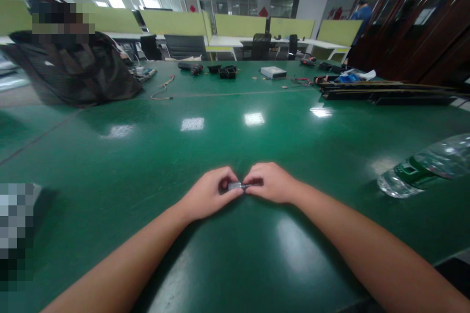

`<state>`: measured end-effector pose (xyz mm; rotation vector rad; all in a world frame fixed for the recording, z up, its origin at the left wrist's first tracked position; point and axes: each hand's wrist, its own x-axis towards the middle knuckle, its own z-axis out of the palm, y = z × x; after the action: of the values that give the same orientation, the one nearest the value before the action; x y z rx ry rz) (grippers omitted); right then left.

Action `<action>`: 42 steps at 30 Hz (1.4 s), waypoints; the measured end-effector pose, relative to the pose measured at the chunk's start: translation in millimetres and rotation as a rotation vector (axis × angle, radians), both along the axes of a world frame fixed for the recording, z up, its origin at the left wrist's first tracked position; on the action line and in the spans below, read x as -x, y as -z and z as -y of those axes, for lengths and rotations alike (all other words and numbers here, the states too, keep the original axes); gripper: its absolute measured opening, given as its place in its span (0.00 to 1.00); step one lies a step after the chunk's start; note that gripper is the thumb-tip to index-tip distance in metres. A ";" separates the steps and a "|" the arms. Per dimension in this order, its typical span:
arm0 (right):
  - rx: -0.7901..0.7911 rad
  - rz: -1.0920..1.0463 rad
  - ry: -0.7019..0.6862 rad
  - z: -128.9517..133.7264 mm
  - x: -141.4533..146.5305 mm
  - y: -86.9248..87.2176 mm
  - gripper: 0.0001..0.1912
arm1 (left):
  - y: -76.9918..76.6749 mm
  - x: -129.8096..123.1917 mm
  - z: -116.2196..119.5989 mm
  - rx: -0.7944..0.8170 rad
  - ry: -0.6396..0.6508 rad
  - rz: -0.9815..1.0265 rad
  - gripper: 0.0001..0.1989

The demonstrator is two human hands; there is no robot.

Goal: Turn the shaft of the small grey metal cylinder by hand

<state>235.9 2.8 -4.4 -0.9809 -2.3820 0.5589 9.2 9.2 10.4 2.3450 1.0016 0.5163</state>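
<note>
Both my hands meet low over the middle of a green tabletop [220,146]. Between the thumb and fingers of my left hand [209,193] is a small grey, slim piece [234,186], its kind too small to make out. My right hand [273,183] pinches the darker, thin end [245,186] of it, and the fingertips of the two hands nearly touch. The fingers hide part of the piece, so I cannot tell whether it is one part or two joined ones.
A clear plastic bottle [422,168] lies on its side at right. At back left stands a dark bag [81,68]. Along the far side are a power drill [190,67], a white box [272,73] and long black strips [385,94]. A person [363,14] is far off.
</note>
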 end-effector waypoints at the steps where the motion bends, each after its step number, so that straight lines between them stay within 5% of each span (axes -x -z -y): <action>1: -0.013 0.008 -0.004 0.2 -0.4 0.3 0.07 | -0.2 -0.2 0.0 0.003 -0.005 0.002 0.12; 42: -0.049 0.056 -0.031 0.7 -8.4 -2.8 0.08 | 0.8 0.4 -1.6 -0.005 -0.018 -0.008 0.13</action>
<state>244.3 2.2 -1.6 -0.9519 -2.4520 0.4881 8.8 10.8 9.6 2.3464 1.0275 0.5171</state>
